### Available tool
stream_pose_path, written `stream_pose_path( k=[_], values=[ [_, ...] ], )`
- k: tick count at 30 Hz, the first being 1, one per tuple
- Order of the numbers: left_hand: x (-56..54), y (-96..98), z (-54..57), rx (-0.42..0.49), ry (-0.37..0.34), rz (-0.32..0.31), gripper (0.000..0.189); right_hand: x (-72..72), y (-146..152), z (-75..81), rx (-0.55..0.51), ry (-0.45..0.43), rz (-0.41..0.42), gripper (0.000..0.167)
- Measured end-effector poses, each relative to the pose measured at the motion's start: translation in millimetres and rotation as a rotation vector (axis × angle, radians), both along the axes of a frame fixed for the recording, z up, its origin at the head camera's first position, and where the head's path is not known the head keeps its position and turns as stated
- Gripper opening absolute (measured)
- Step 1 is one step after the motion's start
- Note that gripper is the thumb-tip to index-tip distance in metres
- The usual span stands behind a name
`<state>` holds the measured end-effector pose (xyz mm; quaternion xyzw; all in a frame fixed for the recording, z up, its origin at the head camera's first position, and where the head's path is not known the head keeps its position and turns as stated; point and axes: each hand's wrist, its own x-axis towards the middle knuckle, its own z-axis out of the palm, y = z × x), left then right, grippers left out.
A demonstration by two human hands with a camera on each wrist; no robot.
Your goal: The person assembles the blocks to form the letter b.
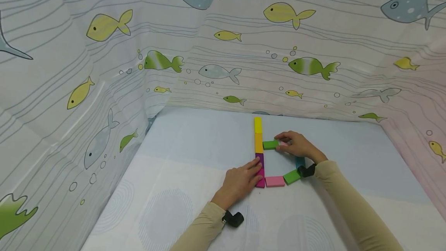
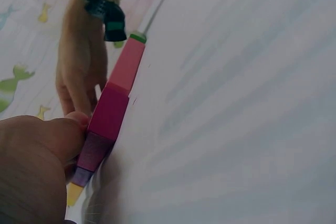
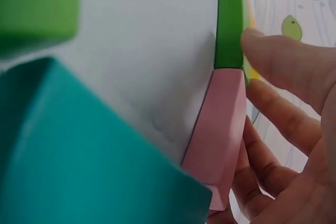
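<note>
Several coloured blocks form a closed loop on the table, with a straight column at its left. My right hand [image 1: 296, 143] straddles the upper row, thumb on the near side and fingers on the far side, gripping a pink block [image 3: 218, 129] that meets a green block [image 3: 230, 24] end to end. Its thumb lies close to the green block. My left hand [image 1: 238, 181] rests its fingers on the column's lower part, over a purple block [image 1: 259, 158] and a magenta block [image 2: 109, 113], partly covering them. A teal block [image 1: 300, 162] lies beneath the right wrist.
Above the purple block, the column continues with an orange block [image 1: 259, 142] and a yellow block [image 1: 258, 125]. Along the near side lie a pink block [image 1: 275, 181] and a slanted green block [image 1: 292, 177]. A fish-printed curtain [image 1: 244, 53] rises behind the pale table [image 1: 195, 138].
</note>
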<state>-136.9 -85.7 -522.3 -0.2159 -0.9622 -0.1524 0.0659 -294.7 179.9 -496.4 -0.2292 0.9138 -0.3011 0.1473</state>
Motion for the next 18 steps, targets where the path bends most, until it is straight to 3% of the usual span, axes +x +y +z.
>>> stream_pose_path(
  k=[18],
  values=[
    [-0.9,-0.8,-4.0,-0.005,0.055,-0.026,0.048,1.6,7.0,-2.1,-0.047,-0.046,-0.017,0.052]
  ],
)
